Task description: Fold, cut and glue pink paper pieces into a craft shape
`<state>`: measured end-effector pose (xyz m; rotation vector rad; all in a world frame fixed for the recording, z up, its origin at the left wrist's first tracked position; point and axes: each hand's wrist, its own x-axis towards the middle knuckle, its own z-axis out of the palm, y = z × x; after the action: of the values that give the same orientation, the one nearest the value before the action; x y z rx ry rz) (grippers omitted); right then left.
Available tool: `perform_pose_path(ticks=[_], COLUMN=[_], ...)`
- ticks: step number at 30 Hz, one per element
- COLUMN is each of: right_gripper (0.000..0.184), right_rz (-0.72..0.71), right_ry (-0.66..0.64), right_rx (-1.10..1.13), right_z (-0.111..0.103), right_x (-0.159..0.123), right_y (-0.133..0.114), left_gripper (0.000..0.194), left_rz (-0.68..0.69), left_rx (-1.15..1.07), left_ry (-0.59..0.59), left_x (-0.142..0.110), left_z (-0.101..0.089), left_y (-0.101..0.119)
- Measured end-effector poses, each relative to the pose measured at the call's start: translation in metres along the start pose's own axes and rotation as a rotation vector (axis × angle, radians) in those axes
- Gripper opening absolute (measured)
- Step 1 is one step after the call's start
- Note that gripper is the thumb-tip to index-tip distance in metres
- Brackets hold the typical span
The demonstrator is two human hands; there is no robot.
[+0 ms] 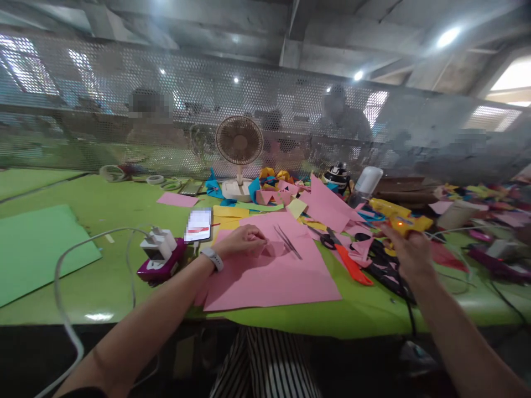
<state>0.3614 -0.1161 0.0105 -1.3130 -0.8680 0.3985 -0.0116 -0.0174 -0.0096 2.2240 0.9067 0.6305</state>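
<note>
My right hand is wrapped round a yellow hot glue gun with a small orange light glowing on its side. The gun is raised over the cluttered right part of the table. My left hand, a pale band on its wrist, rests over a large pink paper sheet. Its fingertips are pinched at a small pink paper piece, whose outline blends into the sheet. Just right of that piece lie slim metal tweezers. A utility knife with an orange-red handle and black-handled scissors lie beyond the sheet's right edge.
A purple power strip with white chargers and a lit phone are on the left, near a green sheet. A small fan stands at the back before a perforated metal screen. Paper scraps and a clear-topped bottle crowd the right.
</note>
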Motion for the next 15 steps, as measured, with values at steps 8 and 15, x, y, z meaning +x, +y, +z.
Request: perform_pose_path(ticks=[8,15], right_gripper=[0.031,0.034], right_rz=[0.149,0.119], right_ry=[-0.511,-0.925], right_rx=[0.09,-0.006], right_z=[0.064,0.092], right_x=[-0.024,-0.05], right_y=[0.003,0.019], left_gripper=[0.031,0.03], left_rz=[0.028,0.03], left_rx=[0.008,-0.017], left_ry=[-0.061,-0.069], left_x=[0.0,0.002], left_z=[-0.001,0.004], left_y=[-0.013,-0.02])
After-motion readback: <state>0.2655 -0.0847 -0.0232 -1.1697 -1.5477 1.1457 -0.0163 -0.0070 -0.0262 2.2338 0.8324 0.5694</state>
